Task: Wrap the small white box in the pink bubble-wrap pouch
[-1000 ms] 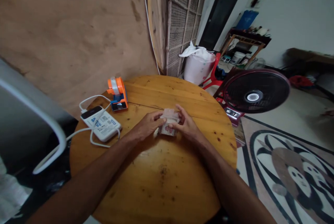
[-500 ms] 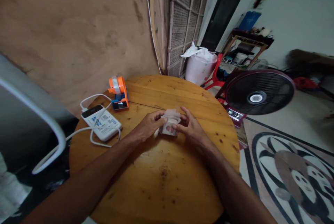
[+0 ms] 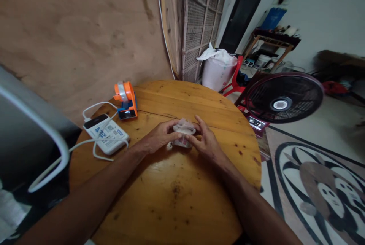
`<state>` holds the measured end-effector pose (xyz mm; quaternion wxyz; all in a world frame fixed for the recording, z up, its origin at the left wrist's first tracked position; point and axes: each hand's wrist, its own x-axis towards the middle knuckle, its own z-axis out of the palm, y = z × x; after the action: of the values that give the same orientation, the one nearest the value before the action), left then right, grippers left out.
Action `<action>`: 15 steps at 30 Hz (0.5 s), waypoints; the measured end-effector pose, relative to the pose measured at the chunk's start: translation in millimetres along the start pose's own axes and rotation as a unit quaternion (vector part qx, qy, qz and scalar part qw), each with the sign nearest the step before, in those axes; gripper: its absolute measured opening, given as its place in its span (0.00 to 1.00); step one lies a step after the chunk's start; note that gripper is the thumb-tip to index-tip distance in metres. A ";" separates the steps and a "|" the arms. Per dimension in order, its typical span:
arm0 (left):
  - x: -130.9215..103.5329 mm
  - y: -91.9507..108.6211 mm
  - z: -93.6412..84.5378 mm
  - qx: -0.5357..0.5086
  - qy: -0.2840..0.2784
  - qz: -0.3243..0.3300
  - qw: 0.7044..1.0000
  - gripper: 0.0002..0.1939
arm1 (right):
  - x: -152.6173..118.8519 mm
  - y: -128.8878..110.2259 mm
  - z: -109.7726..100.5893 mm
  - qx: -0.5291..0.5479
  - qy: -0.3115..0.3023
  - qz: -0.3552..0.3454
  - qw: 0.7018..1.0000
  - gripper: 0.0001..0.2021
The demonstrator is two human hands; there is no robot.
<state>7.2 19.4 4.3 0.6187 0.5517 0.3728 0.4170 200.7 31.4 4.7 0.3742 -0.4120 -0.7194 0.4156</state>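
Observation:
A small, pale plastic packet (image 3: 183, 140) with faint reddish print stands on the round wooden table (image 3: 171, 184), its crumpled translucent top sticking up. My left hand (image 3: 162, 137) grips its left side, thumb across the front and fingers behind. From the right, my right hand (image 3: 205, 139) pinches the packet with its thumb in front, while the index finger points up and away. The packet's back and contents are hidden. A tiny whitish bit (image 3: 169, 145) shows just below my left hand, too blurred to name.
An orange and blue tape dispenser (image 3: 127, 102) stands at the table's back left. Beside it lies a white power bank (image 3: 107, 134) with looping white cables. A dark fan (image 3: 282, 98) stands past the right edge; a white sack (image 3: 218, 70) and red chair (image 3: 238, 72) are behind.
The packet's upper part looks more crumpled and drawn in, and my thumbs have come closer together on it. The view has shifted slightly, moving the table items a little left.

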 end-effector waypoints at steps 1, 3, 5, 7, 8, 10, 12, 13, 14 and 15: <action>0.1 0.0 -0.1 0.011 0.001 -0.001 1.000 0.26 | -0.2 -0.5 0.3 -0.017 0.000 -0.004 1.000 0.37; -0.3 0.3 0.5 0.027 0.009 0.001 1.000 0.24 | -0.7 -1.0 0.7 -0.051 0.000 -0.008 0.999 0.36; -0.8 0.8 1.4 0.038 0.017 0.004 0.999 0.21 | -1.6 -1.2 1.1 -0.080 0.005 -0.013 0.997 0.35; -1.2 1.0 1.8 0.055 0.025 0.003 0.998 0.19 | -2.8 -1.3 1.8 -0.103 0.013 -0.018 0.994 0.34; -1.3 0.8 1.7 0.062 0.030 0.002 0.998 0.19 | -3.4 -1.3 2.2 -0.112 0.017 -0.019 0.993 0.33; -1.3 0.2 1.4 0.069 0.033 -0.004 0.997 0.18 | -4.2 -1.0 3.3 -0.126 0.022 -0.019 0.992 0.33; -1.2 -0.8 1.0 0.069 0.031 -0.008 0.997 0.17 | -4.6 -0.3 4.6 -0.138 0.027 -0.022 0.990 0.32; -1.1 -1.3 0.9 0.069 0.031 -0.007 0.997 0.17 | -4.6 0.2 5.2 -0.144 0.029 -0.027 0.989 0.32; -0.9 -1.7 0.9 0.071 0.030 -0.006 0.997 0.16 | -4.7 1.0 5.7 -0.151 0.031 -0.036 0.987 0.31; -0.7 -1.9 1.0 0.073 0.031 -0.005 0.997 0.16 | -4.7 1.9 6.3 -0.157 0.032 -0.047 0.986 0.31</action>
<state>8.0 18.2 2.5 0.5671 0.5805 0.4234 0.4027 197.5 25.9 -0.3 0.3467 -0.4451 -0.7817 0.2657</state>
